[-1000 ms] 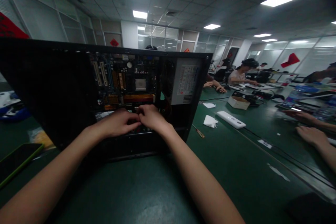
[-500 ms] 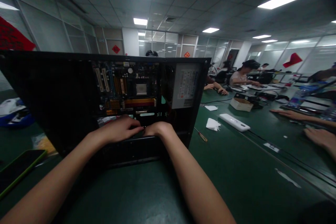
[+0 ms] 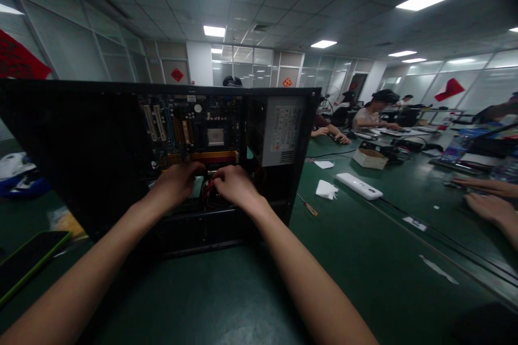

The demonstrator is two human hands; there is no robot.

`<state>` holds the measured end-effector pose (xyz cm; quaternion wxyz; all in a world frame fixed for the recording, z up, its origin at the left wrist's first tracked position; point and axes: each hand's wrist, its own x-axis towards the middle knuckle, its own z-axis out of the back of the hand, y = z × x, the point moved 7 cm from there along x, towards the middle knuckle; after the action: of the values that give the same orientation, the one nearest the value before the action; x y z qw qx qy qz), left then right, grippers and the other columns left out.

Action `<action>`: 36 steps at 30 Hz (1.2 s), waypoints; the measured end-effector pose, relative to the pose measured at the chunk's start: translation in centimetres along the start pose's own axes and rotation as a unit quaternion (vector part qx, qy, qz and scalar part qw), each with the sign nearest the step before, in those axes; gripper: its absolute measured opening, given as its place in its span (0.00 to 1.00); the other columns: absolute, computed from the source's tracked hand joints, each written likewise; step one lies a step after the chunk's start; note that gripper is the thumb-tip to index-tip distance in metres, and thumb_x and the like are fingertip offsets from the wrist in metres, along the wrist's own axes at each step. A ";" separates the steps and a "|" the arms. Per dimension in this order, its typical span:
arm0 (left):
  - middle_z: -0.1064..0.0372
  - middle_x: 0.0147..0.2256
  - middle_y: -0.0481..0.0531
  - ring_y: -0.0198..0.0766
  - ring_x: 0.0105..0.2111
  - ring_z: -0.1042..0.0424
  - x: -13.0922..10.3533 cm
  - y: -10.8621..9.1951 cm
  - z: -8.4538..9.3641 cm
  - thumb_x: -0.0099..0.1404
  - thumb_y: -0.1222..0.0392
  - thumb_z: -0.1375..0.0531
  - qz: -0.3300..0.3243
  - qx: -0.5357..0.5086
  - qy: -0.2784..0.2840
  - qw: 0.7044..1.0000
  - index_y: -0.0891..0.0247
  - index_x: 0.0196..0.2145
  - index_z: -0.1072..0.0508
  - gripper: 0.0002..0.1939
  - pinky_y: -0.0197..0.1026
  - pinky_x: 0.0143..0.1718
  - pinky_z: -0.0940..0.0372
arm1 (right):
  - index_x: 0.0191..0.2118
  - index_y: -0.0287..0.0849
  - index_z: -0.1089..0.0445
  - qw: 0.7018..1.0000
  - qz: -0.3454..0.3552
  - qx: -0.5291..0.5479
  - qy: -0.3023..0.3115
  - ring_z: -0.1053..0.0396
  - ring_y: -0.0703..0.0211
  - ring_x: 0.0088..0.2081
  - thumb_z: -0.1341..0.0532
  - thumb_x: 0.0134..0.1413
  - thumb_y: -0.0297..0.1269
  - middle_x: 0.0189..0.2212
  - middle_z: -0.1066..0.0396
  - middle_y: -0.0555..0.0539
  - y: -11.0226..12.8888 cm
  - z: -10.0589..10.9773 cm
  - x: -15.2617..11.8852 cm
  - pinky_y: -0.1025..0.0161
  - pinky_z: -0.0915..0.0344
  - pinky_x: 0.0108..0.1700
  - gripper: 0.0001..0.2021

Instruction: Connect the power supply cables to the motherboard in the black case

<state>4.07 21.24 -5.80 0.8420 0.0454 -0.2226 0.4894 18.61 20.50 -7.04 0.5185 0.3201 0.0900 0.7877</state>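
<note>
A black computer case (image 3: pixel 194 234) stands on the green table before me, its open side facing me. Inside it are a motherboard (image 3: pixel 220 110) and, at the upper right, a grey power supply (image 3: pixel 283 132). Both of my hands reach into the lower part, just below the memory slots. My right hand (image 3: pixel 237 183) has its fingers closed on a bundle of red and black cables (image 3: pixel 208 194). Close by on the left, my left hand (image 3: pixel 176 183) is curled with its fingertips at the board's lower edge; what they hold, if anything, is hidden.
Right of the case lie a screwdriver (image 3: pixel 310 207), crumpled white paper (image 3: pixel 326 190), a white power strip (image 3: pixel 359 186) and a small box (image 3: pixel 369 159). On the left are a phone (image 3: pixel 30 259) and a plastic bag (image 3: pixel 68 222). Another person's hands (image 3: pixel 488 205) rest at the right.
Both my hands have risen from the case's lower rail toward the motherboard's bottom edge. The red and black cables now show between them, in my right hand's fingers.
</note>
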 end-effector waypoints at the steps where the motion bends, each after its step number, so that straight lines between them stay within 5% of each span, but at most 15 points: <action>1: 0.23 0.49 0.55 0.48 0.47 0.23 0.0 0.1 -0.1 0.65 0.63 0.47 0.003 -0.006 0.005 1.000 0.56 0.52 0.25 0.20 0.45 0.46 0.32 | 0.42 0.45 0.19 1.000 0.002 0.009 -0.016 0.23 0.53 0.45 0.43 0.59 0.32 0.41 0.19 0.45 0.0 0.2 0.0 0.63 0.32 0.49 0.14; 9: 0.24 0.52 0.58 0.49 0.45 0.23 0.2 0.2 -0.3 0.66 0.58 0.45 0.018 -0.032 -0.004 0.999 0.59 0.61 0.32 0.25 0.46 0.45 0.32 | 0.44 0.45 0.21 0.984 0.041 0.109 -0.138 0.24 0.58 0.48 0.43 0.61 0.31 0.44 0.20 0.49 0.6 2.5 -0.2 0.65 0.33 0.53 0.13; 15: 0.22 0.48 0.57 0.50 0.50 0.24 0.0 -0.7 0.9 0.64 0.64 0.47 -0.047 -0.066 -0.050 0.995 0.61 0.49 0.23 0.19 0.48 0.51 0.33 | 0.49 0.47 0.24 0.966 0.112 0.140 -0.187 0.29 0.60 0.54 0.42 0.61 0.29 0.50 0.24 0.49 1.5 3.5 -1.0 0.64 0.35 0.57 0.15; 21: 0.26 0.54 0.57 0.49 0.53 0.27 -0.1 -1.3 2.0 0.65 0.61 0.44 -0.072 -0.115 -0.101 0.986 0.60 0.53 0.26 0.19 0.49 0.56 0.35 | 0.49 0.47 0.25 0.954 0.133 0.149 -0.222 0.29 0.58 0.52 0.43 0.63 0.30 0.45 0.26 0.47 1.0 3.7 -1.3 0.60 0.34 0.57 0.13; 30: 0.22 0.41 0.56 0.49 0.42 0.24 -0.1 -1.5 0.9 0.67 0.54 0.44 -0.059 -0.093 -0.033 0.993 0.62 0.43 0.23 0.14 0.45 0.46 0.32 | 0.50 0.44 0.32 0.958 0.205 0.108 -0.166 0.39 0.53 0.63 0.47 0.58 0.22 0.61 0.36 0.42 3.1 3.3 -1.8 0.53 0.41 0.65 0.17; 36: 0.23 0.45 0.56 0.45 0.44 0.25 -0.8 -2.3 3.6 0.69 0.56 0.45 -0.039 -0.096 -0.156 0.982 0.62 0.45 0.23 0.15 0.44 0.50 0.33 | 0.59 0.42 0.36 0.963 0.181 0.105 -0.172 0.39 0.54 0.63 0.50 0.53 0.19 0.60 0.35 0.40 2.5 3.1 -1.4 0.53 0.41 0.65 0.28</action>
<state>4.50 18.29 -2.56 0.8158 0.0492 -0.3953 0.4193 18.91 17.59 -4.03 0.3384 0.5146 0.0227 0.7875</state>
